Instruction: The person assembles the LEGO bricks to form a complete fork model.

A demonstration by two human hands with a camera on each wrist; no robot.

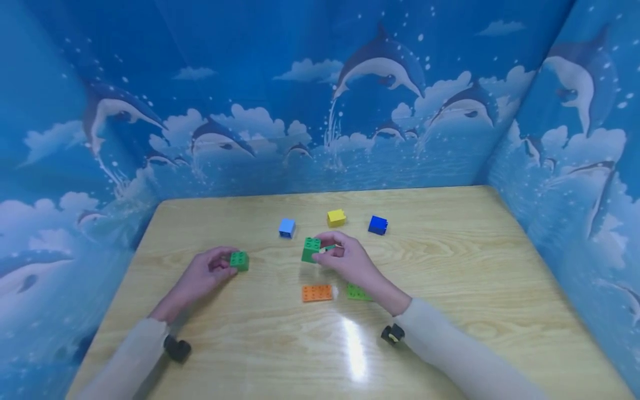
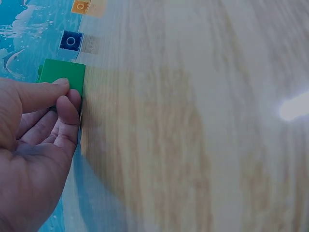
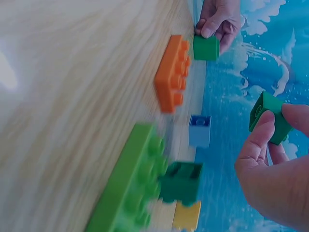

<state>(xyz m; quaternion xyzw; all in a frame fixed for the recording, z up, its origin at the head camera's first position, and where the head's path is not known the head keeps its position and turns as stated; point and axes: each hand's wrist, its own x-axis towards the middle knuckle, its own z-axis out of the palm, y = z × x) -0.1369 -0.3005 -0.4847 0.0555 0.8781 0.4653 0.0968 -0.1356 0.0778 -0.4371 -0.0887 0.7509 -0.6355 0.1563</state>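
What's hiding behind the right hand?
In the head view, a bit of another green block peeks between the fingers. The right hand covers the rest; the right wrist view shows more.

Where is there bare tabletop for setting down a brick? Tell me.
Free: the pale wooden tabletop right of the dark-blue plastic brick, and nearer the camera than the orange studded plastic brick. Crowded: around the right hand, near the orange brick and lime-green studded plastic brick.
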